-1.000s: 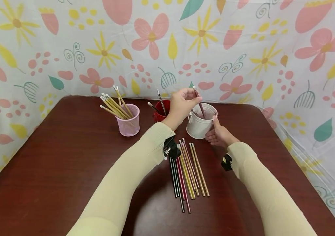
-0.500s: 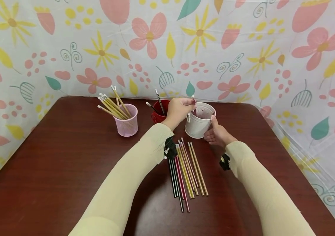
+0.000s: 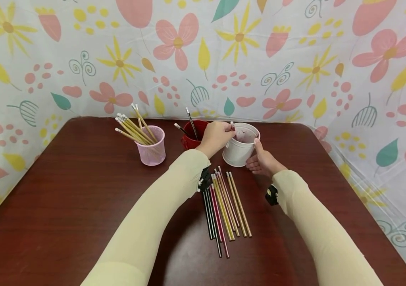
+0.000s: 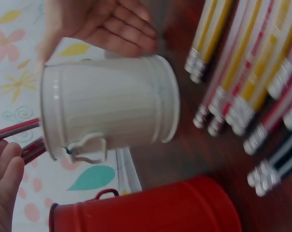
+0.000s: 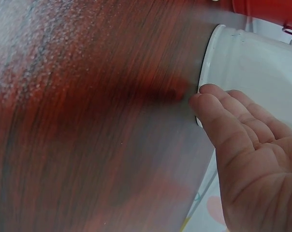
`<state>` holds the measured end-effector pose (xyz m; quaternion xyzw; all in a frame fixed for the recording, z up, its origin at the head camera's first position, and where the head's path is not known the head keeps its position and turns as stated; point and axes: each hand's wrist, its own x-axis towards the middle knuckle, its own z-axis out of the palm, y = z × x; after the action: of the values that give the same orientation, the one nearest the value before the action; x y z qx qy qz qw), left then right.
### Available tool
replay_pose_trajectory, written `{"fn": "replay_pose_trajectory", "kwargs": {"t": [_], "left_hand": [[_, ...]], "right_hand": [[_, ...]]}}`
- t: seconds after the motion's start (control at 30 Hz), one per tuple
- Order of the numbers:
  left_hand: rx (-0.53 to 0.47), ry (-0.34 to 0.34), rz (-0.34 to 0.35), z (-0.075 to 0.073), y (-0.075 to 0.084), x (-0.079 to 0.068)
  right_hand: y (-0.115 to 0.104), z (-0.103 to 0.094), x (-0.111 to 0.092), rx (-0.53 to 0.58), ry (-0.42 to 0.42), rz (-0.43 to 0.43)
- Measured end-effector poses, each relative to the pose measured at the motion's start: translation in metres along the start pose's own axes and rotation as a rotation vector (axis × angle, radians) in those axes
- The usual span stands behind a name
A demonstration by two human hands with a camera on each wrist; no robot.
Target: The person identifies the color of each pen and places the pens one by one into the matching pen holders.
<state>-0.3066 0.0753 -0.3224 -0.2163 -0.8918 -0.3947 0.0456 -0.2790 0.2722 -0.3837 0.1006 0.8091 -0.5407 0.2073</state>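
My left hand (image 3: 218, 136) pinches a dark red pencil (image 4: 34, 150) near its white eraser end, low over the left side of the white metal bucket (image 3: 237, 154). The pencil's lower part is hidden inside the bucket. Another red pencil (image 4: 13, 130) leans out over the same rim in the left wrist view. On the bucket's right side rests my right hand (image 3: 265, 162), thumb tip at the rim and fingers extended along the wall. In the right wrist view these fingers (image 5: 221, 118) lie against the white wall near its base.
Just left stands a red bucket (image 3: 190, 141) holding black pencils (image 3: 191, 121). A pink mesh cup (image 3: 152, 155) full of gold pencils (image 3: 131, 129) is farther left. Several black, red, pink and gold pencils (image 3: 226, 206) lie in front on the dark wooden table (image 3: 124, 214).
My left hand has come down and slightly left, lowering the dark red pencil from a raised tilt into the white bucket. My right hand has stayed at the bucket's side.
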Motion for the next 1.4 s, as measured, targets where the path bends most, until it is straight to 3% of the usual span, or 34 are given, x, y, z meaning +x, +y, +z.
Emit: {"fn": "replay_pose_trajectory", "kwargs": {"t": [0.17, 0.27, 0.5, 0.77, 0.87, 1.13, 1.4], "left_hand": [[0.32, -0.053, 0.123, -0.002, -0.005, -0.004], [0.429, -0.067, 0.152, -0.003, -0.006, -0.006], [0.464, -0.166, 0.037, -0.003, -0.015, -0.017], [0.584, -0.47, -0.095, 0.002, -0.046, -0.051], [0.587, -0.532, -0.136, 0.004, -0.057, -0.061], [0.558, -0.536, -0.193, 0.009, -0.069, -0.074], [0.383, -0.61, -0.316, 0.01, -0.074, -0.083]], "right_hand": [[-0.001, 0.004, 0.003, 0.002, -0.003, -0.007], [-0.002, 0.006, 0.003, 0.005, -0.008, -0.007], [-0.005, 0.008, 0.004, 0.015, -0.02, -0.015], [-0.006, 0.005, 0.003, 0.014, -0.028, -0.024], [-0.006, 0.002, 0.003, 0.002, -0.023, -0.03], [-0.004, 0.0, 0.003, -0.015, -0.02, -0.023], [0.002, 0.0, 0.004, -0.014, -0.023, -0.029]]}}
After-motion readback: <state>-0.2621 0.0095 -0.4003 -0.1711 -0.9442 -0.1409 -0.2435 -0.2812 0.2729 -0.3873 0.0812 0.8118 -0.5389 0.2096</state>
